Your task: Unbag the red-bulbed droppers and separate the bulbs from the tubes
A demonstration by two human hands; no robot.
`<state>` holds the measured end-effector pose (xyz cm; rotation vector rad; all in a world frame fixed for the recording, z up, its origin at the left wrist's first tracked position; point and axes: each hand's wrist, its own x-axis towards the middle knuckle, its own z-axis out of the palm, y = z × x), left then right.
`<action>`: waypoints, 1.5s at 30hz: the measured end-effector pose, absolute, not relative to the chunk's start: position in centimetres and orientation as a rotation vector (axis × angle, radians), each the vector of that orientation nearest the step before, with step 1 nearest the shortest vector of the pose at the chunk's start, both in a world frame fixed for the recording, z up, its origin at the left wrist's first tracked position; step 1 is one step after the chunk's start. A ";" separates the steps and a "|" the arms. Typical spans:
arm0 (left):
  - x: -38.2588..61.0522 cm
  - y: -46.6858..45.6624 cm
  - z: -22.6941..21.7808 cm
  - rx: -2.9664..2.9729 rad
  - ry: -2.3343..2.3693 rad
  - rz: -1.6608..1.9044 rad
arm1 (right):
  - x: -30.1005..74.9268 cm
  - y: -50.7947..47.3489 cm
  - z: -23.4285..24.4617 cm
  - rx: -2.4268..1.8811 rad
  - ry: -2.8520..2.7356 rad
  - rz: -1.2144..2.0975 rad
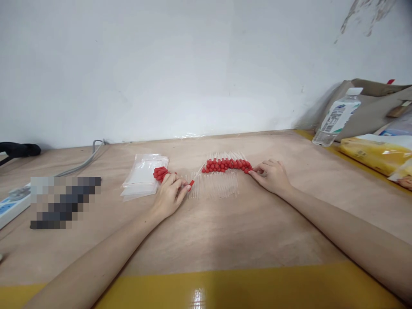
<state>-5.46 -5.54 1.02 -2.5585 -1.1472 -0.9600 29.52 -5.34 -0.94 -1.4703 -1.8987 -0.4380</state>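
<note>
My left hand is closed, pinching a dropper with a red rubber bulb and a thin clear tube that slants up to the right. Beside its knuckles lies a small heap of loose red bulbs, partly covered by the fingers. Many droppers lie side by side in a row, red bulbs crowded together and clear tubes pointing away and towards me. At the right end of that row my right hand is closed, thumb and finger pinching a red bulb. Bare clear tubes appear in front of the row.
Clear plastic bags are stacked left of the bulbs. A power strip with a grey cable is at the left. A water bottle, a grey bag and a yellow packet stand at the right, before the wall.
</note>
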 end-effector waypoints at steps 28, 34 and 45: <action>-2.9 -8.3 2.8 -2.308 -0.513 -0.466 | 20.5 -9.6 0.7 -0.833 -2.318 -0.613; -1.8 -8.9 2.1 -2.558 -0.756 -0.810 | 19.7 -9.7 0.0 -0.856 -2.258 -0.460; -1.6 -8.9 1.4 -2.729 -0.646 -0.999 | 19.3 -9.6 -0.7 -0.720 -2.294 -0.221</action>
